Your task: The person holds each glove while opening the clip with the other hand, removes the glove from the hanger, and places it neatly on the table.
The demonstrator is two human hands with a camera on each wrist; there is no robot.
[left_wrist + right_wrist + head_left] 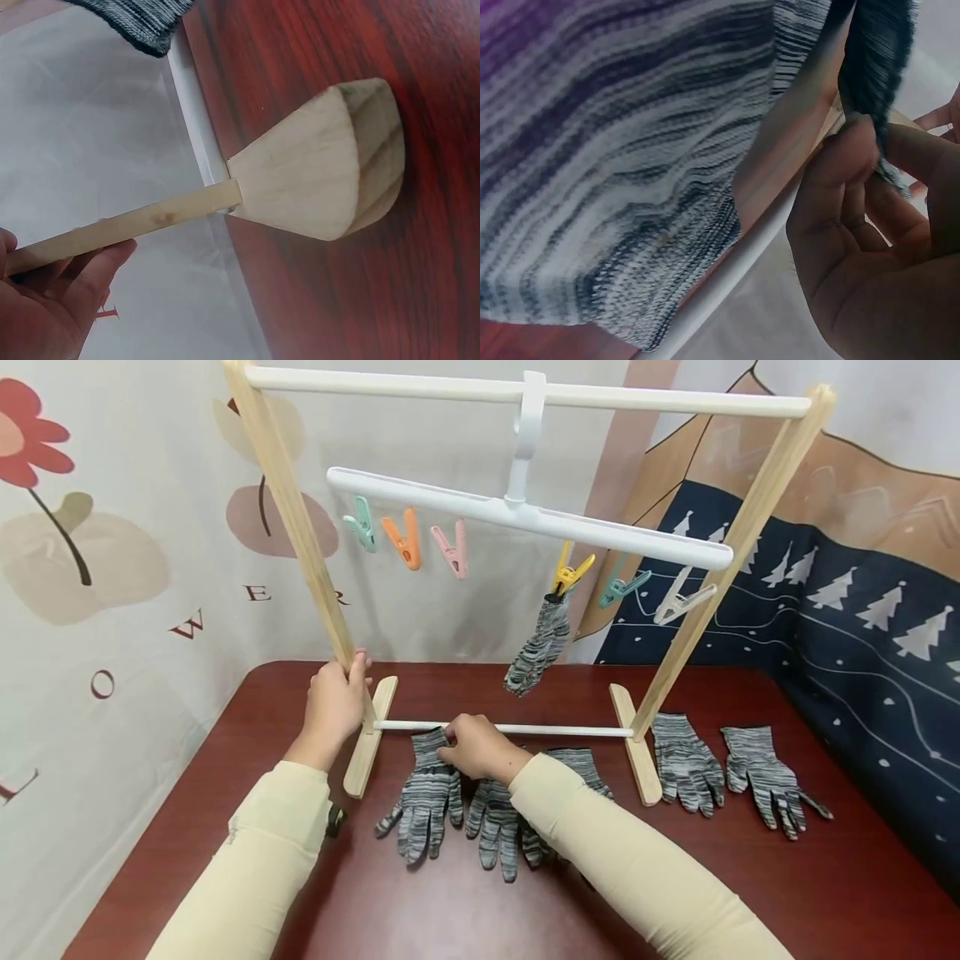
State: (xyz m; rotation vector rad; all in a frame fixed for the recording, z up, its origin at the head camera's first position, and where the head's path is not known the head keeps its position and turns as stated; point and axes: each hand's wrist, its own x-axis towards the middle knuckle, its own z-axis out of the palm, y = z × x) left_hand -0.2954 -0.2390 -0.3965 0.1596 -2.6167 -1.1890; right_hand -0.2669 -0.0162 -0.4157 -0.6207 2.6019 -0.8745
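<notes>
In the head view my left hand (337, 706) grips the left wooden post (292, 510) of a drying rack low down, just above its foot. The left wrist view shows its fingers (105, 266) round the same post. By the lower bar, my right hand (480, 747) pinches the cuff of a grey striped knit glove (427, 797), whose fingers point toward me. In the right wrist view the cuff (874, 67) is between thumb and fingers. Beside it lie more striped gloves (498, 831), partly hidden by my right forearm. Another glove (540, 643) hangs from a yellow clip (570, 572).
A white hanger (450, 502) hangs tilted from the rack's top bar (405, 385). Along it are green, orange (405, 539), pink (453, 550), teal and white clips (682, 602). Two gloves (686, 764) lie right of the rack on the red-brown table (300, 902). Patterned curtains stand behind.
</notes>
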